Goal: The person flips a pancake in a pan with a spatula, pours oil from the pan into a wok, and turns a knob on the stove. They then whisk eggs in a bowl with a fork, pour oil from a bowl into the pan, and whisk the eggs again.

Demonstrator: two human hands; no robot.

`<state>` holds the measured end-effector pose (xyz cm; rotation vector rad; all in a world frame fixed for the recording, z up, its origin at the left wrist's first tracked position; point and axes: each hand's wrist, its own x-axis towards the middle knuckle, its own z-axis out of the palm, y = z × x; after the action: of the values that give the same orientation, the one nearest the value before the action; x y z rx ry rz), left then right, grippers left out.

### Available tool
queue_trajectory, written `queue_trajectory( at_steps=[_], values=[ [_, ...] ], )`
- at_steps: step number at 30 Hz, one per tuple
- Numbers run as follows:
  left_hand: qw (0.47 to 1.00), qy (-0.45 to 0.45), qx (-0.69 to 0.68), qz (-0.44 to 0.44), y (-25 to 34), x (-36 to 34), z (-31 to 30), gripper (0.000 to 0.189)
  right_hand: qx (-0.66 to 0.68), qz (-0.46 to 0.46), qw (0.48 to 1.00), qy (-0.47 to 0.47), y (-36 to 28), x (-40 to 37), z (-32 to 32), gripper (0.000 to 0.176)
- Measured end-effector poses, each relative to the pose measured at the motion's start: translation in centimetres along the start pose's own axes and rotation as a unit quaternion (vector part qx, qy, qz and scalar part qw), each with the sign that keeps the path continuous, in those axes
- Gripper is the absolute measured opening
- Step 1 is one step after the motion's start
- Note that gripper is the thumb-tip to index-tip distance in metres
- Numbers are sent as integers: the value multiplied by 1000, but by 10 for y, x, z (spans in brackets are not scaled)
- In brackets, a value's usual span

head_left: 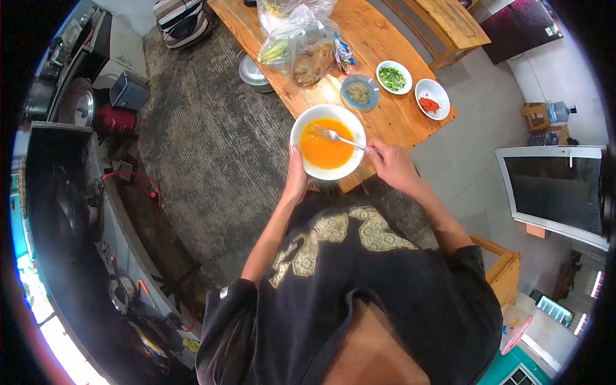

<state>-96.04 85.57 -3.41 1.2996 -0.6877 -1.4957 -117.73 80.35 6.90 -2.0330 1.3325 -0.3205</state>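
A white bowl (296, 138) of orange-yellow liquid, which looks like beaten egg (324, 151), is at the near end of the wooden table. My left hand (296, 176) holds the bowl's left side. In my right hand (393, 168) is the handle of a metal fork (343, 139), its tines in the liquid. Just beyond the bowl stands a blue-grey dish (360, 92) with a pale paste. Farther right are a white bowl of chopped greens (392, 78) and a white bowl with chopped red pieces (428, 104).
Plastic bags (295, 38) with food lie on the wooden table (375, 32), beside a colourful packet (344, 53). A lidded metal pot (253, 72) is left of the table. A wooden stool (504, 273) stands at my right, a counter (138, 256) at far left.
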Motion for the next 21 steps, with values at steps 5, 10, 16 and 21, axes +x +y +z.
queue_trajectory(
  at_steps=[5, 10, 16, 21],
  values=[
    [999, -11, -17, 27, -3, 8, -3, 78, 111, 37, 993, 30, 17, -3, 8, 18],
    [999, -13, -26, 14, 9, 1, 2, 77, 133, 27, 990, 29, 34, -4, 14, 20],
    [999, -13, -23, 18, 0, 4, 0, 78, 121, 47, 991, 44, 35, -6, 7, 21],
    [999, -15, -20, 34, 0, 4, 1, 76, 120, 29, 992, -3, 38, -8, 4, 21]
  ],
)
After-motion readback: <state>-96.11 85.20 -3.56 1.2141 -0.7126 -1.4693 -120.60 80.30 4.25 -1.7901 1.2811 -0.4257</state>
